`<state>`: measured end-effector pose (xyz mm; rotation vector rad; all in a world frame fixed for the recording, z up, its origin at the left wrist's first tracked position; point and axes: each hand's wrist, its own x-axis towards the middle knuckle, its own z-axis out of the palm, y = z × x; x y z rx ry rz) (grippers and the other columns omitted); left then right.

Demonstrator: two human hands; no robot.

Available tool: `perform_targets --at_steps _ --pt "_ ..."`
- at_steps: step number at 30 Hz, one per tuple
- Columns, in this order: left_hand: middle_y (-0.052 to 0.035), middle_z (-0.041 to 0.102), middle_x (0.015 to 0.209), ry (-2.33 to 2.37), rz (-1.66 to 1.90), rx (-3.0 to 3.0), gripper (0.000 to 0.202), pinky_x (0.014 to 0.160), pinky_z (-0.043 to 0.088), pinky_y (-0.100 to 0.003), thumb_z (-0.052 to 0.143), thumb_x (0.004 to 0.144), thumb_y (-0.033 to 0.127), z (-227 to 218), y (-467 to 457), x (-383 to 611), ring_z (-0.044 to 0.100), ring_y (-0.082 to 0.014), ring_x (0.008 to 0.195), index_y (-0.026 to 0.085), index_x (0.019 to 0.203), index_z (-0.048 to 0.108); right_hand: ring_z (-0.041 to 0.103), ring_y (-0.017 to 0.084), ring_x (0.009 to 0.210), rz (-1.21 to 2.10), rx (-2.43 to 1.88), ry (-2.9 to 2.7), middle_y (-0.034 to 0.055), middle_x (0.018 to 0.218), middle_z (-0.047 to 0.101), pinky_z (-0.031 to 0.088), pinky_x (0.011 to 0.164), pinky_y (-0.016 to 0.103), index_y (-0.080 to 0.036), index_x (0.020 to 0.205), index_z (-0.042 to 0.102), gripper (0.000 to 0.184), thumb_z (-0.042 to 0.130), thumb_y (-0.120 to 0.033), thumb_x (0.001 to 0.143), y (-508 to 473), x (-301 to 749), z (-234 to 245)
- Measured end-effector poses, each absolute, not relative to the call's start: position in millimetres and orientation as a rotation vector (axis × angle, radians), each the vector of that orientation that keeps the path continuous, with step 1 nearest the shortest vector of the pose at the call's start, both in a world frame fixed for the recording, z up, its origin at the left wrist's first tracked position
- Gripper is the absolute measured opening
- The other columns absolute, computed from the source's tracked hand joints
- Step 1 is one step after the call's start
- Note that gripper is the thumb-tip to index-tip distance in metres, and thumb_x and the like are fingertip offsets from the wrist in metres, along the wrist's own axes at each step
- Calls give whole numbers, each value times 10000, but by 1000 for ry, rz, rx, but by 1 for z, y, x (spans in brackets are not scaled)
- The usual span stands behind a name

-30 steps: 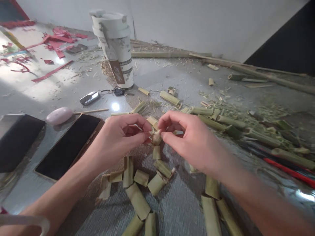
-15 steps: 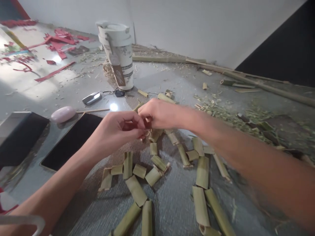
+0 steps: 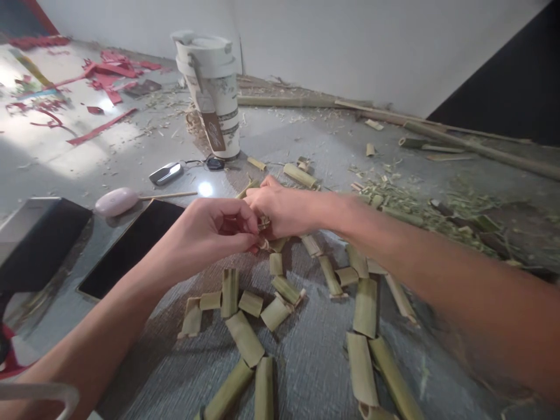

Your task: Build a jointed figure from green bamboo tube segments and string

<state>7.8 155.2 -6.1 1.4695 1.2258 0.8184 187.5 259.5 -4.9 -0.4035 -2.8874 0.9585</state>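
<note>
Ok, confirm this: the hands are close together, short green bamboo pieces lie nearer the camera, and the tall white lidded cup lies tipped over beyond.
Not tipped over: the head view shows the tall white lidded cup standing upright beyond. The left hand and right hand are close together; short green bamboo pieces lie nearer the camera.

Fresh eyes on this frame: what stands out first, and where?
Probably the left hand and right hand, close together at mid-frame. Nearer the camera, cut bamboo pieces lie in branching rows. Beyond the hands stands a tall white tumbler, with red scraps scattered at upper left.
</note>
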Motion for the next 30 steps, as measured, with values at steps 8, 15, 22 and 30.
perform_targets --at_steps 8,15,22,30 --pt "9 747 747 1193 791 1448 58 674 567 -197 778 804 141 -4 154 10 721 -123 718 181 790 738 615 219 994 774 -318 -2964 40 1033 676 364 1010 451 -222 874 683 145 635 -117 961 267 198 -4" --pt "8 749 721 1222 800 1431 57 657 557 -180 771 809 148 -4 155 9 740 -122 702 183 803 727 588 197 985 966 -416 -2702 61 1098 654 424 870 362 -200 982 668 85 615 -236 1037 267 230 12" --pt "18 722 719 1240 840 1363 70 652 578 -201 800 798 169 -5 155 12 748 -134 684 190 810 735 627 172 867 1120 -702 -2535 13 952 726 452 764 322 -216 998 713 56 666 -245 1005 241 255 15" --pt "12 751 754 1250 823 1341 46 693 606 -203 805 817 188 -7 155 14 759 -136 729 203 831 763 691 197 997 884 -742 -2559 48 1099 776 495 865 346 -213 1042 790 188 618 -142 1014 218 259 13"
